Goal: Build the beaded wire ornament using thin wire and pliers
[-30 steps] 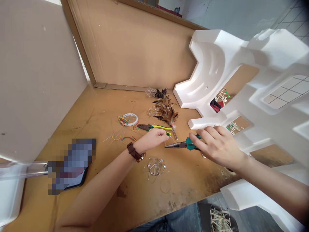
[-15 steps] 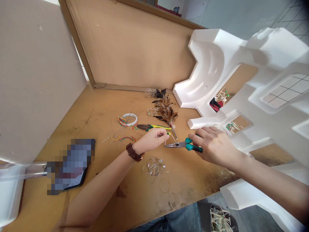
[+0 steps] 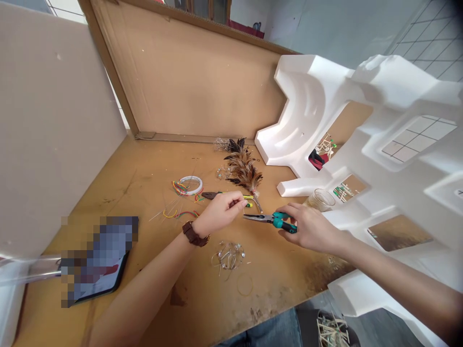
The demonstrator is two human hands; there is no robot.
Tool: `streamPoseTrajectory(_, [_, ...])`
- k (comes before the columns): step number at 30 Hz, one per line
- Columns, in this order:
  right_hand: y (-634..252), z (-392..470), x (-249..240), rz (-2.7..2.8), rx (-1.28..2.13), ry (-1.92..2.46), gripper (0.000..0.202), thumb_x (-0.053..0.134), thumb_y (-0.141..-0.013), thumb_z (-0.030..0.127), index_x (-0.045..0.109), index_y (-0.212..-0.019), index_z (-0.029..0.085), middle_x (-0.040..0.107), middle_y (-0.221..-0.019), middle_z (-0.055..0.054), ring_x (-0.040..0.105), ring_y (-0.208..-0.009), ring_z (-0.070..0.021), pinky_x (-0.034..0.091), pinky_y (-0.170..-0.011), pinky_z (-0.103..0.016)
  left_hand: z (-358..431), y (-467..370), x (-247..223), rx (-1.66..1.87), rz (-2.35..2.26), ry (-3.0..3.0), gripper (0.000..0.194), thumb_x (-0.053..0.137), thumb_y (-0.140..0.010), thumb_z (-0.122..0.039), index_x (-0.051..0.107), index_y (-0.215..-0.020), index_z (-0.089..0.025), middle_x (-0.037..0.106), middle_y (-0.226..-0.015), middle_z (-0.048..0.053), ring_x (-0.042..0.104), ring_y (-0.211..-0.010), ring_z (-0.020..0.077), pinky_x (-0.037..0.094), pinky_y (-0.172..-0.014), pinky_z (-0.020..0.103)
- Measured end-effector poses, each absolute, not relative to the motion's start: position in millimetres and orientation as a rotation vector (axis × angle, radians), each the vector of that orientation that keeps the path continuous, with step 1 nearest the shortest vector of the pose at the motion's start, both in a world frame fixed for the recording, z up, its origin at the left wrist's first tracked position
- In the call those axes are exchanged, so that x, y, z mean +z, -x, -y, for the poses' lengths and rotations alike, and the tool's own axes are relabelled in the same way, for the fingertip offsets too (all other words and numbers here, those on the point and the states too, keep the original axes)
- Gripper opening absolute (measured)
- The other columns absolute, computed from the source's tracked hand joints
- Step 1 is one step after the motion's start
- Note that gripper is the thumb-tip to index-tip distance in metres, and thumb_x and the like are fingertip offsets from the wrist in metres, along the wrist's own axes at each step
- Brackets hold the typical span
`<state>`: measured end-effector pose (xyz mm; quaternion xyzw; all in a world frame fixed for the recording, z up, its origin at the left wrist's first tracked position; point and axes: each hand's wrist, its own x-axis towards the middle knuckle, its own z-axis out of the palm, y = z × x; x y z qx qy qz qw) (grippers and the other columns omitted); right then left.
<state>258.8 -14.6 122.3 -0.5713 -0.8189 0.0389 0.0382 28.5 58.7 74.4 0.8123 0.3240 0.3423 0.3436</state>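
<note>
My left hand point(image 3: 226, 207), with a brown watch on the wrist, is closed in a pinch on a small thin piece too small to make out. My right hand point(image 3: 304, 224) is wrapped round the teal and black handles of long-nose pliers point(image 3: 265, 218). The plier tips point left, just below my left fingertips, close to the small piece. Behind my left hand lie yellow-green pliers point(image 3: 211, 195), partly hidden. Below it sits a tangle of silver wire pieces point(image 3: 230, 255) on the wooden table point(image 3: 202, 308).
A feather bundle point(image 3: 244, 166) lies at the back, beside small wire clusters. Left of it are a white ring point(image 3: 191, 185) and coloured wires. A phone point(image 3: 104, 260) stands at the left. A glass point(image 3: 321, 199) and white moulded foam point(image 3: 383, 183) are at the right.
The whole view has shifted slightly. My right hand has turned the pliers a little, and the glass beyond it shows more. Both hands keep their grip close together.
</note>
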Motion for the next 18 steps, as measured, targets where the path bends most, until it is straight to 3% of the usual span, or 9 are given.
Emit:
streamPoseTrajectory(13, [-261.7, 19.5, 38.0, 2.407, -0.069, 2.01, 0.032, 0.052, -0.076, 0.046, 0.058, -0.094, 0.019, 0.059, -0.085, -0.007, 0.056, -0.082, -0.0208, 0.037, -0.067, -0.029, -68.7, -22.3, 68.1, 0.684, -0.754, -1.845, 0.027, 0.044, -0.082, -0.039, 0.046, -0.069, -0.016, 0.043, -0.057, -0.005, 0.043, -0.049, 0.0072, 0.035, -0.049, 0.018])
streamPoseTrajectory(18, [-260.0, 19.0, 17.4, 2.422, -0.064, 1.921, 0.039, 0.054, -0.076, 0.041, 0.055, -0.108, 0.018, 0.06, -0.097, -0.01, 0.053, -0.093, -0.0227, 0.037, -0.079, -0.034, -64.2, -22.2, 73.8, 0.462, -0.598, -1.82, 0.028, 0.046, -0.081, -0.04, 0.048, -0.069, -0.015, 0.046, -0.054, -0.005, 0.043, -0.047, 0.0069, 0.035, -0.049, 0.018])
